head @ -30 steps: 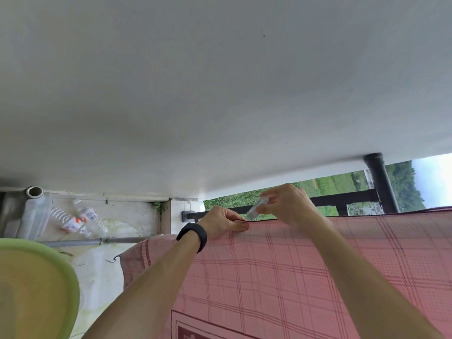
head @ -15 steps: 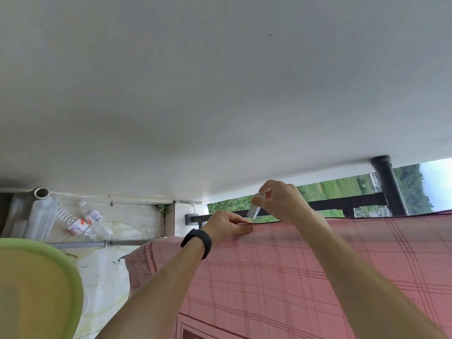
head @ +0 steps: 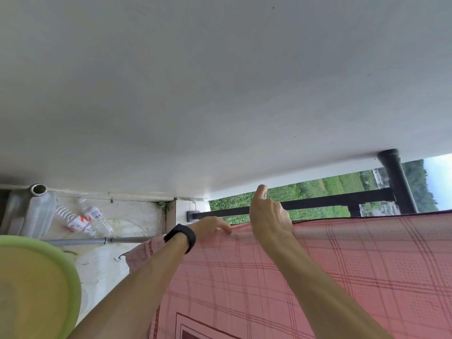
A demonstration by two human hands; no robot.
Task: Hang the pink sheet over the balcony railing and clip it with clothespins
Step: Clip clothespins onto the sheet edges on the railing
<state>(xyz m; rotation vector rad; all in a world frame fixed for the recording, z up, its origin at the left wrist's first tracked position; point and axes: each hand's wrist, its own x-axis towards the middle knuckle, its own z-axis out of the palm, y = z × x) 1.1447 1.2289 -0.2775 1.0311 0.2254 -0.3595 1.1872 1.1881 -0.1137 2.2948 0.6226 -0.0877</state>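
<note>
Gripping the pink sheet [head: 342, 277] at its fold, your left hand [head: 213, 225] steadies it for the clothespin [head: 265, 196] pinched in your right hand [head: 269, 216].

Counted: pink sheet [head: 342, 265], one. Hands, two: left hand [head: 212, 226], right hand [head: 269, 216]. Clothespin [head: 265, 196], one, barely showed. Black wristband [head: 182, 237], one. Clear bottles [head: 94, 213], two. Green basin [head: 71, 265], one. Metal pole [head: 80, 241], one. Railing [head: 318, 204], one. Drainpipe [head: 397, 182], one.
</note>
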